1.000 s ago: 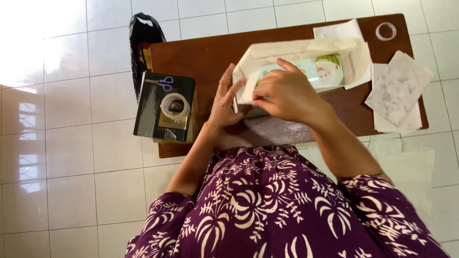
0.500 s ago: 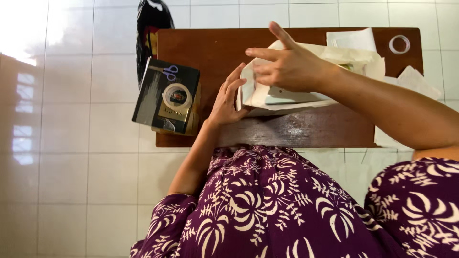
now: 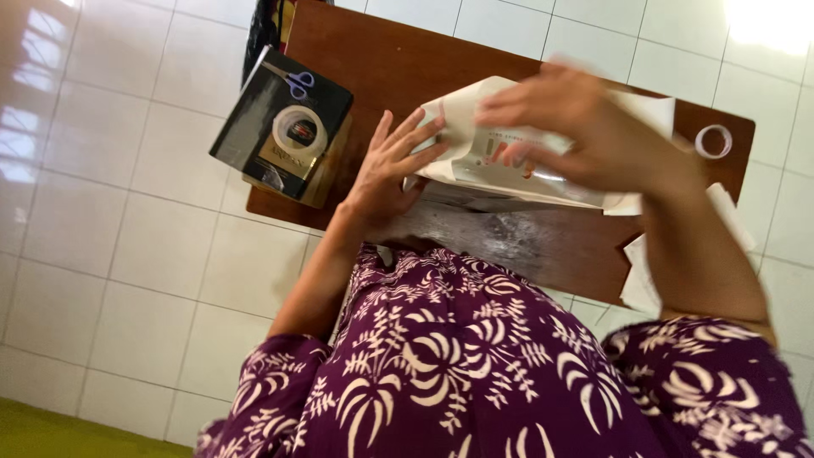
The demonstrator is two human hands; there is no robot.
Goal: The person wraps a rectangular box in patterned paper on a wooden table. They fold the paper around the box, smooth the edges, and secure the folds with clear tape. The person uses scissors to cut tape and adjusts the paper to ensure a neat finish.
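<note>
A: Since half a second ago the view has tipped, so the tabletop (image 3: 543, 246) now runs slantwise, and the right hand (image 3: 585, 136) has slid from the left end of the box (image 3: 509, 161) toward its middle.

B: Where does the box sit?

A: On the brown tabletop, in front of the person, half wrapped in cream paper (image 3: 462, 110), with its printed side showing between the hands.

B: And the left hand (image 3: 390, 170)?

A: It lies flat against the box's left end, fingers (image 3: 415, 140) spread wide and pressing the paper there.

B: Is the right hand gripping?

A: It lies over the top of the box, fingers reaching left across the paper. It is blurred, so I cannot tell whether it grips or only presses.

B: What else is around?

A: A dark book (image 3: 280, 127) at the left edge of the tabletop, with small blue-handled scissors (image 3: 292, 80) and a roll of tape (image 3: 298, 131) on it. A second, clear tape ring (image 3: 714, 142) lies at the far right corner. White paper sheets (image 3: 644, 271) hang off the right edge.
</note>
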